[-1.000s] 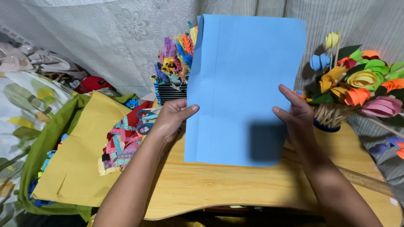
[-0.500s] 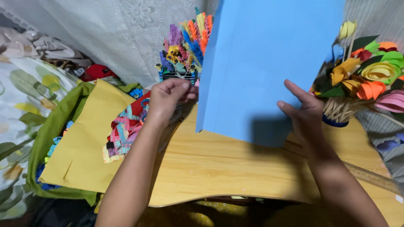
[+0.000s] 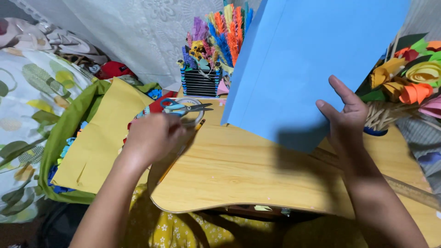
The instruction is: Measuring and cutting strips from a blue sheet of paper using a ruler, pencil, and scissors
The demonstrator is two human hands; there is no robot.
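Lighting's pretty decent here, we get soft, even, bright light with no harsh glare anywhere. The blue paper sheet throws a dark shadow patch onto its own lower part and the wooden table near the right hand. The left hand is smeared with motion blur, we can't make out its fingers. The scissors and paper flowers look reasonably sharp. Bottom edge goes dim.

Scissors on table — ruler rt.
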